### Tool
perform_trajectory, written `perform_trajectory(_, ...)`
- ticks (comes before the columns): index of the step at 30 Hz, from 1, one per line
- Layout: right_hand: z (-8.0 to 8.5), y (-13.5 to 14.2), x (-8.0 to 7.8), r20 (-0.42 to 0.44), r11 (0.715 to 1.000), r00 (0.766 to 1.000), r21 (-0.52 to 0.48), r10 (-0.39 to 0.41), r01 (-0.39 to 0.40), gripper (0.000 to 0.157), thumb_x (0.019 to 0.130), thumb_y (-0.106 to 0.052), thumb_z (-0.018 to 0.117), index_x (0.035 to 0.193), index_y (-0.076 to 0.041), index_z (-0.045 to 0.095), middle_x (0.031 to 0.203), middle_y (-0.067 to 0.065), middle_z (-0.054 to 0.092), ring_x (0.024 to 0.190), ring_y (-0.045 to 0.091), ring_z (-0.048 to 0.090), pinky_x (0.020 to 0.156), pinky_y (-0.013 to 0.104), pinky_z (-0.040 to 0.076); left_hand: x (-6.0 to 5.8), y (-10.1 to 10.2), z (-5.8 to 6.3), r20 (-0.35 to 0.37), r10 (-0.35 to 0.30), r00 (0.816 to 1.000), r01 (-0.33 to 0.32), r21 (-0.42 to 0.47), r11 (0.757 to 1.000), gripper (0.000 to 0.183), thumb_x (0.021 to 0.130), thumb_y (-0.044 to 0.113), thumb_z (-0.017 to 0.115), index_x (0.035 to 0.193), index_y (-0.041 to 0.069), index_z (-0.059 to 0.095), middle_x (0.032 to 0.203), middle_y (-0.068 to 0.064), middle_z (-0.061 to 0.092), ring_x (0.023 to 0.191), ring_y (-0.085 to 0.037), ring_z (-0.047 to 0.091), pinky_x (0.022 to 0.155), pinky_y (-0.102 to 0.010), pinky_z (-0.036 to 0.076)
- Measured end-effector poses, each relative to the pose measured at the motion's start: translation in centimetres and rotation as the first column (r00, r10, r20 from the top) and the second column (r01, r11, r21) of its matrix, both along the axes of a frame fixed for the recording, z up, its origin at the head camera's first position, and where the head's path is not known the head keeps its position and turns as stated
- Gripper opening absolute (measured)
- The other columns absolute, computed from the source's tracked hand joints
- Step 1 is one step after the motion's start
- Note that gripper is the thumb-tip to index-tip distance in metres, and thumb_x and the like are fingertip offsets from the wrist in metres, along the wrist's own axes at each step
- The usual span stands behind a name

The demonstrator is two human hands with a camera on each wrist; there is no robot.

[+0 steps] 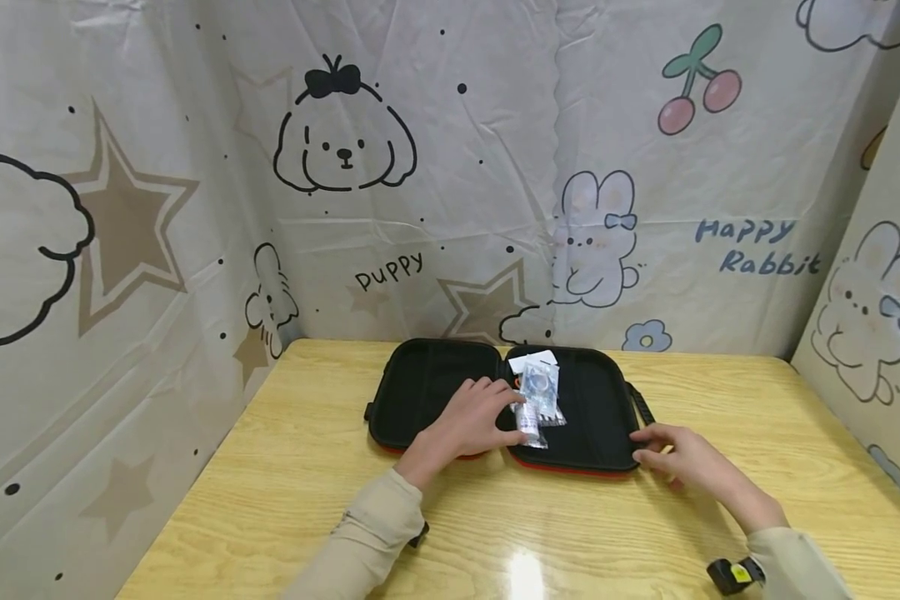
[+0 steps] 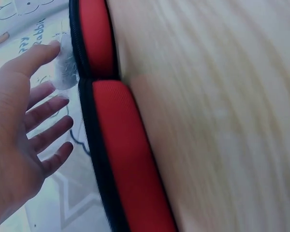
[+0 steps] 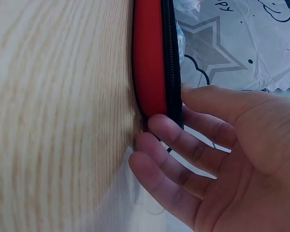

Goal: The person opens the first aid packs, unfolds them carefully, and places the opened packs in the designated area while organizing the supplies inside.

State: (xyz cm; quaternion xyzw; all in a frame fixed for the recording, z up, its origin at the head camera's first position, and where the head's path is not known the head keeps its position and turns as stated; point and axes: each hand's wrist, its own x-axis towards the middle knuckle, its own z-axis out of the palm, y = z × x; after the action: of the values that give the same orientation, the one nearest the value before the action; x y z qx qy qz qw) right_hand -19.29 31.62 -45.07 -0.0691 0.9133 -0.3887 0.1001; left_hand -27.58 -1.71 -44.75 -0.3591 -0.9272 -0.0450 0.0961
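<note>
A black zip case with a red outer shell lies spread open on the table. My left hand reaches over its middle, thumb and index finger at the two ends of a small white roll in clear wrapping. In the left wrist view the other fingers are spread and loosely bent beside the case rim. Under and behind the roll are clear packets and a white card. My right hand pinches the case's near right corner, thumb on the zip rim, fingertips against the red side.
The wooden table extends around the case. A black carry strap is on the case's right side. Behind the table hangs a printed cloth with cartoon animals, and more cloth stands at both sides.
</note>
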Motion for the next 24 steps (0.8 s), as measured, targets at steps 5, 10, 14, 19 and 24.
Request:
perform_trajectory(5,0.0,-0.1,0.1,-0.008,1.0,1.0,0.002,0.004,-0.004,0.044,0.094,-0.021,0.067,0.129,0.005,0.058,0.088,0.007,0.061,0.069,0.015,0.055,0.052,0.033,0.052,-0.1,-1.8,0.7,0.014,0.036,0.999,-0.037,0.051,0.998,0.06,0.085,0.068,0.063,0.13,0.028,0.064,0.129,0.006,0.059,0.115,-0.017,0.055,0.095,-0.037,0.044)
perform_trajectory(10,0.0,-0.1,0.1,-0.016,1.0,1.0,0.008,0.008,-0.008,0.044,0.094,-0.02,0.067,0.129,0.005,0.058,0.087,0.008,0.061,0.069,0.016,0.056,0.052,0.034,0.052,-0.5,-4.3,1.1,0.023,0.081,0.996,-0.083,0.115,0.99,0.058,0.084,0.063,0.067,0.127,0.024,0.065,0.13,0.004,0.06,0.117,-0.02,0.056,0.096,-0.039,0.046)
perform_trajectory(14,0.1,-0.2,0.1,-0.014,1.0,1.0,0.016,0.011,-0.011,0.044,0.094,-0.02,0.067,0.129,0.006,0.058,0.085,0.008,0.06,0.068,0.016,0.056,0.052,0.034,0.052,-0.4,-6.8,1.1,0.046,0.125,0.991,-0.13,0.159,0.979,0.058,0.085,0.059,0.069,0.128,0.021,0.064,0.13,0.002,0.062,0.117,-0.021,0.058,0.097,-0.042,0.046)
perform_trajectory(19,0.1,-0.2,0.1,-0.008,1.0,1.0,0.009,0.012,-0.012,0.045,0.095,-0.021,0.066,0.13,0.006,0.057,0.085,0.009,0.06,0.068,0.017,0.057,0.052,0.034,0.052,-0.3,-9.9,1.3,0.062,0.186,0.981,-0.195,0.205,0.959,0.059,0.085,0.057,0.071,0.128,0.018,0.063,0.127,-0.001,0.063,0.114,-0.025,0.059,0.097,-0.045,0.047)
perform_trajectory(24,0.2,-0.3,0.2,-0.002,1.0,1.0,0.005,0.005,-0.005,0.045,0.095,-0.021,0.067,0.13,0.006,0.057,0.084,0.009,0.06,0.069,0.016,0.057,0.053,0.034,0.052,-0.3,-12.5,1.3,0.082,0.243,0.967,-0.256,0.242,0.936,0.059,0.084,0.054,0.073,0.128,0.016,0.063,0.123,-0.003,0.065,0.112,-0.025,0.061,0.096,-0.046,0.049)
